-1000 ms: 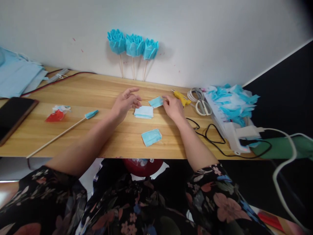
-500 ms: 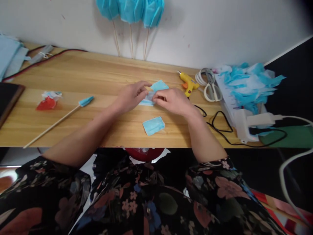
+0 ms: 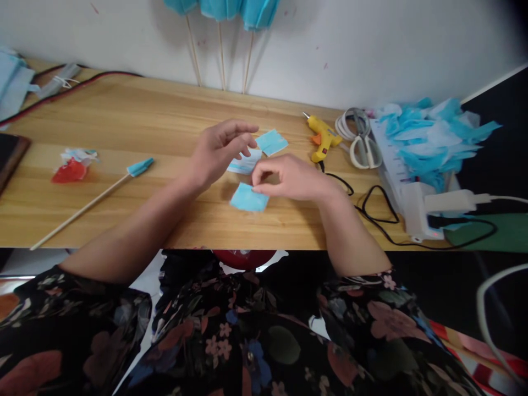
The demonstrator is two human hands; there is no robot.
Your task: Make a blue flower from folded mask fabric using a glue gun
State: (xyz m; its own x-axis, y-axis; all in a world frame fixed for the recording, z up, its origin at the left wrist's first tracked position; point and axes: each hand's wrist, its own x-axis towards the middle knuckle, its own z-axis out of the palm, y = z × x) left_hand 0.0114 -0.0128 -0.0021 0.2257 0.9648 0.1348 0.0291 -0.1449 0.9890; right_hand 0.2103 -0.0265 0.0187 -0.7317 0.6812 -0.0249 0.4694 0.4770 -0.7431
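Observation:
My right hand (image 3: 284,177) pinches the top edge of a small blue fabric piece (image 3: 248,199), which looks like cut face-mask material, close over the wooden table. Just left of it, my left hand (image 3: 220,151) hovers with its fingers apart and nothing in them. A paler blue-and-white piece (image 3: 244,163) lies between the two hands, partly under the left fingertips. Behind it rests another blue piece (image 3: 271,143), flat on the wood. To the left, a wooden stick (image 3: 84,210) has a rolled blue tip (image 3: 140,166).
A yellow glue gun (image 3: 323,137) and white-handled scissors (image 3: 365,151) lie on the right. Beyond them are a tray of blue strips (image 3: 433,137) and a white power adapter (image 3: 416,212) with cables. Blue fabric flowers (image 3: 223,8) on sticks lean against the wall. Red plastic (image 3: 71,170) lies left.
My right hand has come down from the middle piece toward me and pinched the nearer blue piece, now shifted left. My left hand has let go of the middle piece and opened. The view shifted slightly.

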